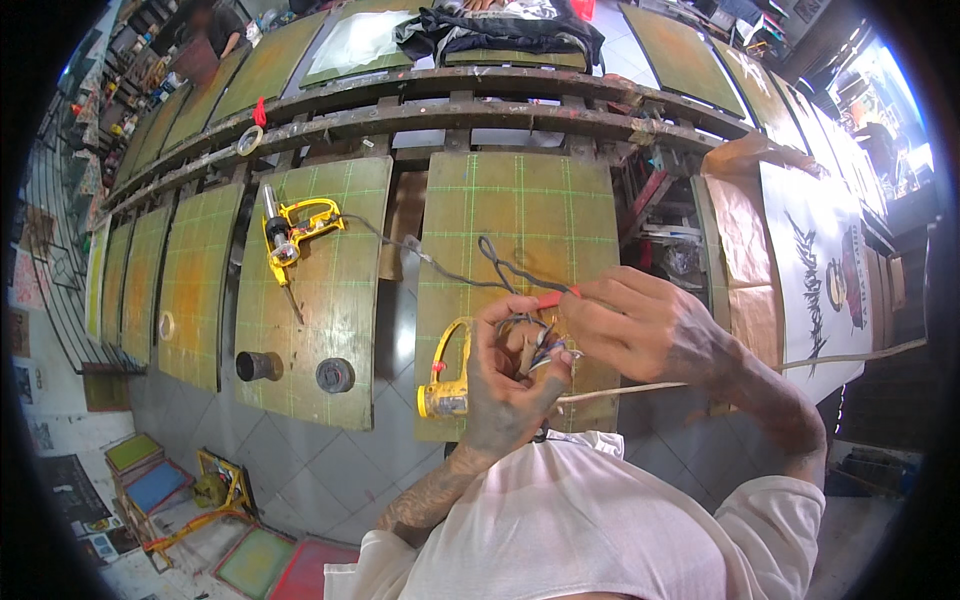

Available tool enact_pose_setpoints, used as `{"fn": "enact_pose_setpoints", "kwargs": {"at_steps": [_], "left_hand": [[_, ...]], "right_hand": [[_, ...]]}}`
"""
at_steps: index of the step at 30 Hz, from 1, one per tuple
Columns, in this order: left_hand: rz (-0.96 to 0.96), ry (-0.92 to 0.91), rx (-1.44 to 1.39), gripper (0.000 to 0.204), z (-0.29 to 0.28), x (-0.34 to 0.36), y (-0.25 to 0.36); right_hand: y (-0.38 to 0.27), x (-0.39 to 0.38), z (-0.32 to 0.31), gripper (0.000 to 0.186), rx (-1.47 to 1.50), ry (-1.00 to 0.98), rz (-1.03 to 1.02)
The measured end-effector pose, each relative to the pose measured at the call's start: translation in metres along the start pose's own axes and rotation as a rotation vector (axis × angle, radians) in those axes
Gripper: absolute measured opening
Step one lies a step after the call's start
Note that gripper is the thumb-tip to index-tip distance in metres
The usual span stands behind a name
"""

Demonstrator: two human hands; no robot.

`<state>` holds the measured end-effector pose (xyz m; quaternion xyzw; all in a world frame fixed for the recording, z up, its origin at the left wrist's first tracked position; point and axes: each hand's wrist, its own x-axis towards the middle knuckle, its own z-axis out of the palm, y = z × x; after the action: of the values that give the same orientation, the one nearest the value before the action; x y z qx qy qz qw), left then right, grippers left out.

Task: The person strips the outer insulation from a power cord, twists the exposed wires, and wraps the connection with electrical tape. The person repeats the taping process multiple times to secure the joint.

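Both my hands meet above the middle board. My left hand (512, 385) is curled around a bundle of thin wires (545, 350), with a yellow tool housing (445, 392) just beside it. Pinched at the fingertips of my right hand (645, 322) is a slim red piece (550, 299); its kind is not clear. A dark cord (494, 252) loops behind my fingers and runs left to a yellow heat gun (290, 228), its metal barrel exposed. Near my left hand a pale cord (640, 390) begins and passes right under my right wrist.
On the left board (310, 340) are a dark open cylinder (258, 366) and a round black part (335, 375). Wooden rails (400, 122) cross behind the boards. A printed white sheet (800, 260) and brown paper (742, 230) lie right. Another person (205, 45) is at far left.
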<state>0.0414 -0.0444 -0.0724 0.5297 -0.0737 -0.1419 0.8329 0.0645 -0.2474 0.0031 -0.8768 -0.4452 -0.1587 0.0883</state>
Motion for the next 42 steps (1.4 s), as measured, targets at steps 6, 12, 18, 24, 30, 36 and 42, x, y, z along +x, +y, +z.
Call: {"fn": "enact_pose_setpoints", "kwargs": {"at_steps": [6, 12, 18, 24, 30, 36, 42], "left_hand": [[-0.102, 0.054, -0.129, 0.056, -0.011, 0.003, -0.011], [-0.012, 0.068, -0.095, 0.057, -0.014, 0.008, -0.008], [-0.048, -0.03, -0.173, 0.069, -0.02, 0.011, -0.001], [-0.109, -0.158, -0.278, 0.077, -0.04, 0.014, -0.005], [-0.241, -0.118, -0.252, 0.084, -0.042, 0.015, -0.003], [-0.37, -0.236, -0.163, 0.091, -0.042, 0.009, 0.0], [-0.427, -0.096, -0.173, 0.066, -0.054, 0.016, -0.007]], "right_hand": [[0.0, -0.01, 0.028, 0.02, 0.19, 0.15, 0.09], [-0.004, -0.016, 0.034, 0.017, 0.698, 0.188, 0.386], [0.001, -0.009, 0.015, 0.017, 0.688, 0.093, 0.383], [-0.007, 0.0, 0.017, 0.026, 0.501, 0.098, 0.27], [-0.019, 0.006, 0.027, 0.024, 0.176, 0.062, 0.218], [-0.016, 0.003, 0.036, 0.021, 0.015, 0.05, 0.22], [-0.015, -0.026, 0.05, 0.018, 0.029, 0.001, 0.15]]}}
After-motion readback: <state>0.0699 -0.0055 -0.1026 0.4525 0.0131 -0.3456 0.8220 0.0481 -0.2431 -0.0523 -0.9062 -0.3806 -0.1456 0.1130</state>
